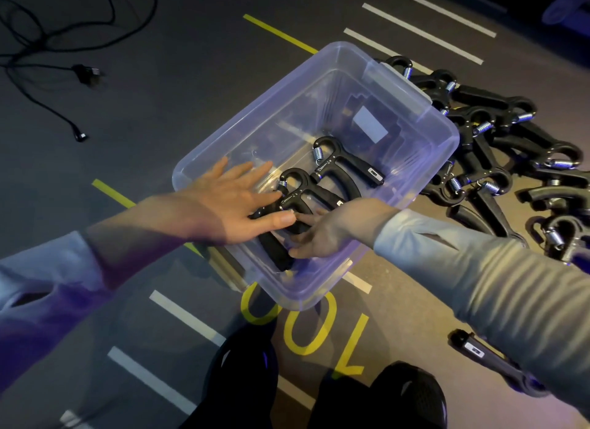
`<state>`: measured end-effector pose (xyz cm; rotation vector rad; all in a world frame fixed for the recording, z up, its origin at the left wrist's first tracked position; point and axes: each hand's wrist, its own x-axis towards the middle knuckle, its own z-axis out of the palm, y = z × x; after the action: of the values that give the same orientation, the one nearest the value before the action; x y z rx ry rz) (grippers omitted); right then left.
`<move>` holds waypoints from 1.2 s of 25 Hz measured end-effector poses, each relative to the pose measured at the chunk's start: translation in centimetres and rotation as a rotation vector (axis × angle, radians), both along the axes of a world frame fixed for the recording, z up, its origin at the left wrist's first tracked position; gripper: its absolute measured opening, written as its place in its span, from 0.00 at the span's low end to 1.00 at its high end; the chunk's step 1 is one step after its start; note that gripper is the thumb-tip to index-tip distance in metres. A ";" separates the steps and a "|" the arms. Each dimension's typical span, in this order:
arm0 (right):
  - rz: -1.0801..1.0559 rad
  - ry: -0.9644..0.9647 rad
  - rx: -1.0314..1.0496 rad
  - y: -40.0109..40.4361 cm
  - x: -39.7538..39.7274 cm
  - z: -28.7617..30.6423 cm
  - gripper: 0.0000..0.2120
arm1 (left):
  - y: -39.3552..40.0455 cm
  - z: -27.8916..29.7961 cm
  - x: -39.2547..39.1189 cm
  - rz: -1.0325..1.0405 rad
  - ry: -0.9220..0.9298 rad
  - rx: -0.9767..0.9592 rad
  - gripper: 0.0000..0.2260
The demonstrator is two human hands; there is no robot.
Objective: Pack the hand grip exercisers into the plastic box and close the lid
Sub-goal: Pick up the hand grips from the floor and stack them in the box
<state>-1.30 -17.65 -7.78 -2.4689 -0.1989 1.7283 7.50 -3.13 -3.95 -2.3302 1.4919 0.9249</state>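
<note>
- Both hands reach into the clear plastic box, which sits open on the marked floor; no lid can be made out.
- The left hand lies flat with fingers spread, its fingertips and thumb resting on the exercisers at the near end of the box.
- The right hand, fingers fairly straight and low in the box, touches the nearest black exerciser; whether it pinches the handle cannot be told.
- Three exercisers appear to be inside: the nearest one, a second beside it and a third farther in, lying side by side.
- A large pile of exercisers waits on the floor just beyond the box's right wall, and one stray exerciser lies near the person's right sleeve.
- Judged from this, packing is at an early stage, with the hands settling the first row.
- The next move likely calls for a reach right to the pile, then nesting each piece tight against its neighbours.
</note>
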 end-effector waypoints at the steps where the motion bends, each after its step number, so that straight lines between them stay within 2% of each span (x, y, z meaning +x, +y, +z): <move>1: -0.011 -0.012 0.029 -0.2 0.2 0.2 0.26 | 0.8 0.0 -0.1 -0.031 -0.065 -0.080 0.45; 4: -0.172 -0.187 0.152 -1.2 0.2 1.7 0.28 | 3.1 0.0 -0.5 -0.091 -0.282 -0.266 0.41; 7: -0.230 -0.680 0.204 -2.0 -2.4 3.8 0.35 | 4.0 0.1 -1.0 -0.071 -0.374 -0.349 0.41; 9: -0.194 -0.892 0.197 -2.1 -4.7 4.7 0.37 | 4.1 -0.2 -1.2 -0.042 -0.379 -0.379 0.41; 12: -0.123 -0.924 0.086 -1.9 -6.3 4.7 0.39 | 3.9 -0.5 -1.2 0.004 -0.348 -0.422 0.40; 16: -0.120 -0.933 0.063 -2.0 -5.9 4.2 0.39 | 4.0 -0.5 -1.2 0.001 -0.316 -0.428 0.38; 20: -0.114 -0.999 0.013 -2.1 -6.2 4.1 0.34 | 4.0 -0.6 -1.2 0.003 -0.318 -0.405 0.38; 22: -0.128 -1.071 0.079 -2.2 -6.6 4.4 0.32 | 3.9 -0.4 -1.4 0.011 -0.314 -0.392 0.39; 24: -0.273 -1.182 0.197 -3.0 -7.9 4.7 0.31 | 3.0 0.1 -2.1 0.011 -0.303 -0.417 0.39; 26: -0.503 -1.323 0.214 -4.6 -10.9 4.2 0.32 | 0.8 0.6 -4.0 -0.068 -0.253 -0.471 0.38; 28: -0.750 -1.388 0.104 -6.6 -14.9 2.9 0.32 | -2.0 1.2 -6.5 -0.156 -0.177 -0.529 0.37; 30: -1.032 -1.346 -0.075 -8.7 -19.3 1.1 0.30 | -5.0 1.3 -9.1 -0.238 -0.118 -0.563 0.37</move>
<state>-20.60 -26.33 -6.72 -2.5001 0.8555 -0.3671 -1.58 -8.16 -2.66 -2.4141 2.1304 0.3240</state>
